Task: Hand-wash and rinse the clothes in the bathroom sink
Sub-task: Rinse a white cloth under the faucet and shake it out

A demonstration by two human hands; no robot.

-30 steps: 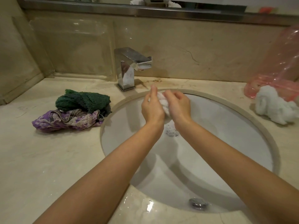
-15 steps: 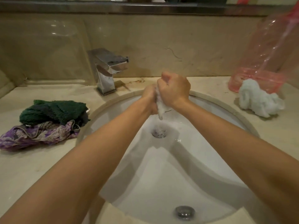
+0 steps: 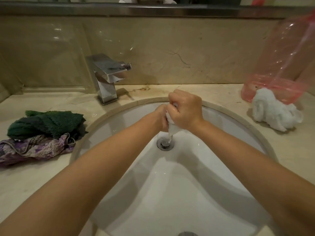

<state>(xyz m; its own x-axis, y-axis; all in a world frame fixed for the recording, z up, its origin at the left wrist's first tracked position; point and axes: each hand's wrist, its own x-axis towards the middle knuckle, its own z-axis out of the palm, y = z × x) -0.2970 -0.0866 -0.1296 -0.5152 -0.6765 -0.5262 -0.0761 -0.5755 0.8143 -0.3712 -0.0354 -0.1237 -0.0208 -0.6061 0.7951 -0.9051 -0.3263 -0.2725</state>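
Over the white sink basin (image 3: 221, 137), my left hand (image 3: 162, 119) and my right hand (image 3: 186, 110) both grip a small white cloth (image 3: 173, 129), twisted between them. Its lower end hangs down and water runs from it onto the drain (image 3: 165, 143). My right fist sits above and partly hides the left hand's fingers. On the counter at the left lie a dark green cloth (image 3: 46, 122) and a purple patterned cloth (image 3: 34, 148). A wrung white cloth (image 3: 274, 111) lies at the right.
A square chrome tap (image 3: 107, 77) stands behind the basin at the left, with no water running from it. A pink plastic bag (image 3: 279, 65) leans against the wall at the right. A beige stone counter (image 3: 34, 181) surrounds the basin.
My hands have gone from rubbing the cloth to twisting it in fists, right above left. Water now drips into the drain. The camera has moved closer and shifted to the right.
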